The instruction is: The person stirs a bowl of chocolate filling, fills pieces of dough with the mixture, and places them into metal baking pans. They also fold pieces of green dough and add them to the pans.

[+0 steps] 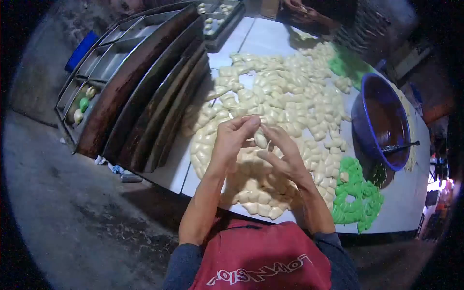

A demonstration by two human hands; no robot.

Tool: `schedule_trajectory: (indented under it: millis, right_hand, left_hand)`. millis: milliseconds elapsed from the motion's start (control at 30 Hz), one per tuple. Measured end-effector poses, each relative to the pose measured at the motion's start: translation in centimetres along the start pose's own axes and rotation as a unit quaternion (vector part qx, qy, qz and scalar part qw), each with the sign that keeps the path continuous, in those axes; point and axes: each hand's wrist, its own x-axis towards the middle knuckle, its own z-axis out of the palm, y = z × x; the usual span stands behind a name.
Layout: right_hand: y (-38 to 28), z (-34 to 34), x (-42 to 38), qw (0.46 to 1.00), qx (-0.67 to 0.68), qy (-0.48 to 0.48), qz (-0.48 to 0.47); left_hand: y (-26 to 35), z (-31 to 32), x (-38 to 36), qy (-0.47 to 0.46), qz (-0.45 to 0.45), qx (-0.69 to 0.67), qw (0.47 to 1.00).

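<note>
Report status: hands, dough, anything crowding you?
Left hand and right hand pinch one pale dough piece together. Pale dough pile beneath. Blue bowl right, apart.

Dim overhead light, dark fisheye-warped edges.

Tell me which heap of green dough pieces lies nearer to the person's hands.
The green heap at the near table edge, just below the blue bowl and beside the right hand. The other green heap lies beyond the bowl, far from both hands.
</note>
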Motion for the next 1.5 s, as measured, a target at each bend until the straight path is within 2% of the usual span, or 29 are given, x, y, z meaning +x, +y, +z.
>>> schedule_trajectory:
  millis: [67,133,200,233,267,333,400,433,533,567,600,667,800,833,867,933,967,1000,1100,1200,1233,1267,1300,1333,1400,1467,1500]
  right_hand:
    - [0.5,0.4,0.5,1.000,-0.011,-0.006,0.010]
    - [0.9,0.9,1.4,0.998,0.037,0.014,-0.043]
    - [-0.1,2.1,1.9,0.991,-0.011,0.075,-0.112]
    - [-0.2,3.0,2.1,0.987,-0.019,0.098,-0.125]
    - [-0.4,4.0,2.4,0.979,0.011,0.118,-0.167]
    - [-1.0,5.4,2.2,0.977,0.075,0.135,-0.148]
    - [-0.2,5.6,1.9,0.974,-0.049,0.115,-0.188]
    - [0.4,6.5,2.1,0.957,-0.062,0.182,-0.217]
    - [0.2,6.8,2.4,0.938,-0.088,0.217,-0.255]
    - [0.0,7.1,2.6,0.937,-0.077,0.248,-0.232]
    - [-0.3,7.5,2.7,0.948,-0.034,0.239,-0.206]
    - [-1.2,8.1,2.9,0.962,0.052,0.218,-0.154]
    - [-4.4,8.1,3.7,0.993,-0.013,0.117,0.010]
    - [-4.6,8.4,3.9,0.990,-0.044,0.115,-0.073]
    - [-6.0,8.4,4.1,0.989,-0.021,0.089,-0.112]
    - [-8.2,8.2,4.9,0.943,-0.172,0.017,-0.284]
    - [-9.2,8.2,5.3,0.933,-0.171,0.012,-0.316]
    - [-10.1,8.3,5.9,0.922,-0.172,0.008,-0.347]
    - [-14.1,9.1,8.6,0.929,-0.145,-0.039,-0.338]
    - [-17.7,10.8,13.2,0.944,-0.044,-0.079,-0.316]
    - [-18.4,12.1,14.8,0.958,0.020,-0.082,-0.274]
    - [-19.9,13.2,16.0,0.978,0.098,-0.109,-0.147]
    - [-20.9,14.7,18.3,0.972,0.043,-0.076,-0.218]
    - [-20.7,17.4,20.4,0.965,0.166,-0.066,-0.191]
    - [-21.3,20.5,23.8,0.975,0.015,-0.089,-0.204]
    - [-20.0,24.5,26.1,0.947,-0.178,-0.112,-0.244]
    - [-18.8,26.6,27.1,0.911,-0.294,-0.210,-0.200]
  left_hand:
    - [-0.1,-0.6,-0.8,-0.026,0.044,-0.031,0.998]
    - [-0.2,-1.3,-2.2,-0.080,0.125,-0.021,0.989]
    - [0.0,-2.4,-2.6,-0.077,0.107,-0.046,0.990]
    - [0.3,-2.7,-2.7,-0.092,0.135,-0.067,0.984]
    - [0.4,-3.1,-2.8,-0.088,0.143,-0.033,0.985]
    - [0.7,-3.9,-3.1,-0.076,0.159,0.038,0.984]
    - [0.6,-4.6,-3.6,-0.088,0.110,0.008,0.990]
    - [0.5,-4.6,-4.0,-0.092,0.133,0.027,0.986]
    - [0.8,-4.9,-5.3,-0.111,0.174,0.096,0.974]
    - [1.1,-4.4,-5.9,-0.091,0.229,0.118,0.962]
    - [1.3,-4.0,-6.2,-0.071,0.282,0.140,0.946]
    - [1.5,-4.3,-6.3,-0.045,0.284,0.130,0.949]
    - [1.7,-5.5,-6.8,0.050,0.230,0.054,0.970]
    - [2.5,-5.9,-7.4,0.062,0.237,0.033,0.969]
    - [3.5,-6.3,-8.2,0.085,0.211,0.038,0.973]
    - [5.1,-7.1,-9.7,0.112,0.239,0.087,0.961]
    - [6.5,-7.0,-10.7,0.119,0.240,0.075,0.960]
    - [7.6,-7.7,-11.8,0.110,0.250,0.143,0.951]
    - [10.5,-9.3,-13.8,0.153,0.396,0.173,0.889]
    - [12.9,-11.1,-16.6,0.166,0.426,0.075,0.886]
    - [13.6,-12.0,-17.8,0.200,0.429,0.077,0.878]
    - [14.1,-12.7,-18.9,0.233,0.431,0.080,0.868]
    - [14.2,-13.6,-19.1,0.275,0.483,0.086,0.827]
    - [14.0,-14.9,-20.0,0.317,0.449,0.093,0.830]
    - [13.8,-16.9,-21.3,0.341,0.437,0.084,0.828]
    - [13.0,-18.8,-21.9,0.364,0.432,0.078,0.822]
    - [12.5,-19.6,-22.1,0.376,0.427,0.075,0.819]
